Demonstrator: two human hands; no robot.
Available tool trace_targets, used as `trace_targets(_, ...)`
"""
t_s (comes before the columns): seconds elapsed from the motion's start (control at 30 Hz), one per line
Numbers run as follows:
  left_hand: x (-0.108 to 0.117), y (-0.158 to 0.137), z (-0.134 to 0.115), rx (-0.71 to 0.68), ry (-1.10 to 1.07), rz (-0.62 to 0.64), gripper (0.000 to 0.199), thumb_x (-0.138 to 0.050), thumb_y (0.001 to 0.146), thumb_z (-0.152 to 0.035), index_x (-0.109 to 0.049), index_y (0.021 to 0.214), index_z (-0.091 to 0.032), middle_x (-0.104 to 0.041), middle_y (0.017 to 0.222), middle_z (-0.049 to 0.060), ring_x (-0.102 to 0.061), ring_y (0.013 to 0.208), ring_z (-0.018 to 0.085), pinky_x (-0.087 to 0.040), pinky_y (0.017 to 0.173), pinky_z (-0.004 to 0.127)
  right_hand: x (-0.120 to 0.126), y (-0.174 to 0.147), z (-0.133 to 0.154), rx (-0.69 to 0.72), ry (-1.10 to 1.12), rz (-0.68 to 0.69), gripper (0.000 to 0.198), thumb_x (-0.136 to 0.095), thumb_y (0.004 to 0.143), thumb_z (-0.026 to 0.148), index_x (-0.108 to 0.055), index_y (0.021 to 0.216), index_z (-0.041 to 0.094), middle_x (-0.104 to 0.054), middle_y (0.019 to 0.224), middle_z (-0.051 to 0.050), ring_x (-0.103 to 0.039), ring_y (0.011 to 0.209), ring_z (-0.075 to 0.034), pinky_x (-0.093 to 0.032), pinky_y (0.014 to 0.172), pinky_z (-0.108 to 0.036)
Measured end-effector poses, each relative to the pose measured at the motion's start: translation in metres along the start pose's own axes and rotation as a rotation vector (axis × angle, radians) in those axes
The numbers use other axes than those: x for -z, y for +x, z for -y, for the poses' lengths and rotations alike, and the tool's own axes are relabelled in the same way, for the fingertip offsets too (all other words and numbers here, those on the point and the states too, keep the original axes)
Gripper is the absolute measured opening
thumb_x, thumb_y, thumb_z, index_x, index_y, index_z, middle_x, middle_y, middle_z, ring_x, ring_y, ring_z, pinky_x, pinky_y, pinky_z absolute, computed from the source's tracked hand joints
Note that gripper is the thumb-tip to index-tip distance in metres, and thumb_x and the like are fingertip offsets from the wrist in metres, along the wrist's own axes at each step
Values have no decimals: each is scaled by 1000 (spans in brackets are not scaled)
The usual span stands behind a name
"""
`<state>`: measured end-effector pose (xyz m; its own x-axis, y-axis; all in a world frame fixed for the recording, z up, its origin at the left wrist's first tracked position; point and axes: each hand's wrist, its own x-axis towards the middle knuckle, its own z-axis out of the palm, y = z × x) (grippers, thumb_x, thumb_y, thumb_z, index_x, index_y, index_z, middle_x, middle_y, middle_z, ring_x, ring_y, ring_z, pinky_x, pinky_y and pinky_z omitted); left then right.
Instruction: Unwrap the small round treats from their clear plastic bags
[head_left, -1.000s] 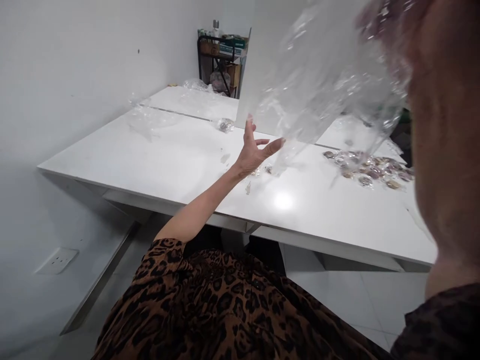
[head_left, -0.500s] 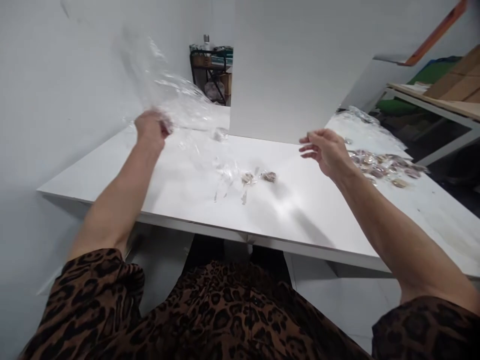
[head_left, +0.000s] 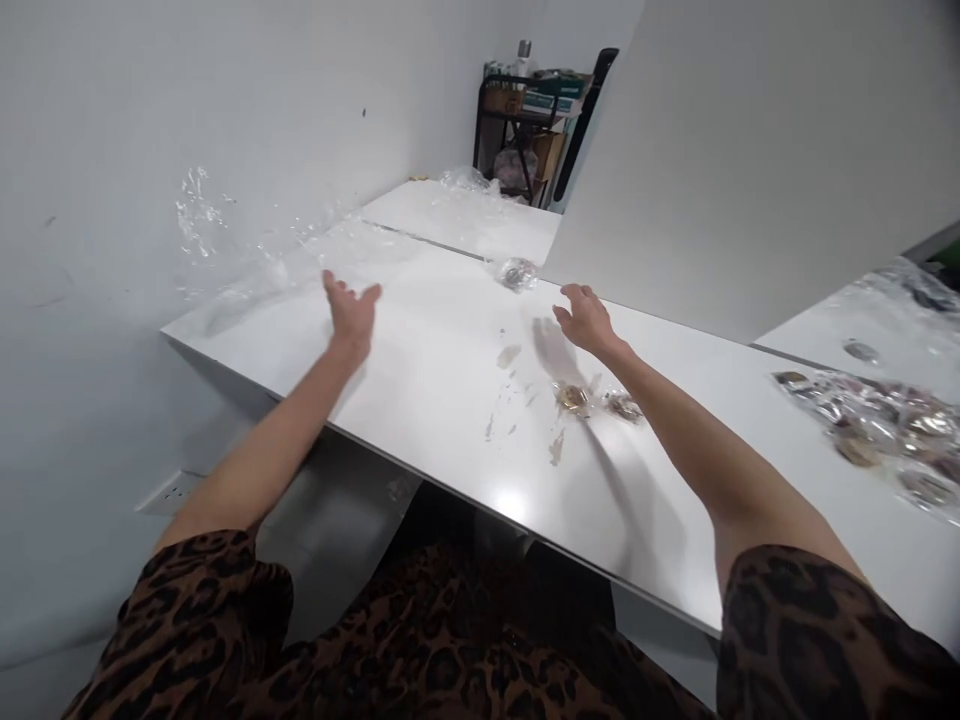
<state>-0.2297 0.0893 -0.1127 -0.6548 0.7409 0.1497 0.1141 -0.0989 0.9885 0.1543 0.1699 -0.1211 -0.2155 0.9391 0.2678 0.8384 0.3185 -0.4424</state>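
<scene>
My left hand [head_left: 352, 315] is over the left part of the white table [head_left: 420, 370], fingers apart and nothing in it. Just beyond it lies clear plastic film [head_left: 262, 265], crumpled against the wall. Above the table's middle, my right hand [head_left: 587, 318] has its fingers spread and slightly curved, holding nothing. Near it, toward the far edge, sits a small clear-wrapped packet [head_left: 517, 273]. On the near side of that hand, a golden-brown wrapped packet [head_left: 573, 398] and a darker wrapped packet [head_left: 622, 405] lie side by side; my forearm passes close to the darker one.
Several wrapped packets [head_left: 892, 420] form a pile on the right of the table. A tall white panel [head_left: 750, 150] stands along the far edge. More film [head_left: 469, 180] lies on the surface behind, before a black shelf rack [head_left: 517, 115]. The wall [head_left: 150, 120] borders the left.
My left hand has let go of the plastic film, which now lies against the wall. My right hand has come inward toward the far packet. The view has turned left.
</scene>
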Motion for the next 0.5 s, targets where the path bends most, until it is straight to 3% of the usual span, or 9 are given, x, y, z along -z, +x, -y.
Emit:
trace_targets(0.13, -22, -70, 18, 103, -20, 235, 90, -78, 77, -14, -38, 156, -29, -48, 155, 16, -54, 137, 29, -47, 114, 45, -44, 63, 24, 138, -211, 85, 59, -57, 92, 43, -48, 144, 17, -41, 155, -27, -41, 138, -49, -38, 108, -67)
trace_targets(0.27, -37, -100, 22, 158, -37, 388, 80, -75, 80, -14, -45, 153, -26, -54, 146, 16, -62, 119, 26, -51, 106, 44, -74, 104, 36, 54, -232, 131, 70, -67, 89, 42, -43, 149, 16, -37, 155, -29, -37, 141, -50, -33, 112, -67)
trace_targets(0.4, -43, -103, 28, 114, -27, 476, 73, -71, 86, -15, -46, 153, -27, -54, 145, 15, -64, 108, 22, -53, 100, 42, -88, 115, 30, 9, -248, 108, 53, -54, 94, 29, -47, 139, 3, -46, 144, -36, -42, 136, -48, -39, 107, -64)
trace_targets(0.5, -42, -100, 33, 83, 12, 525, 70, -66, 89, -14, -44, 154, -28, -53, 145, 14, -64, 103, 19, -53, 101, 43, -82, 110, 18, 40, -130, 19, 31, -49, 93, 21, -57, 118, 4, -57, 127, -33, -51, 128, -43, -40, 108, -63)
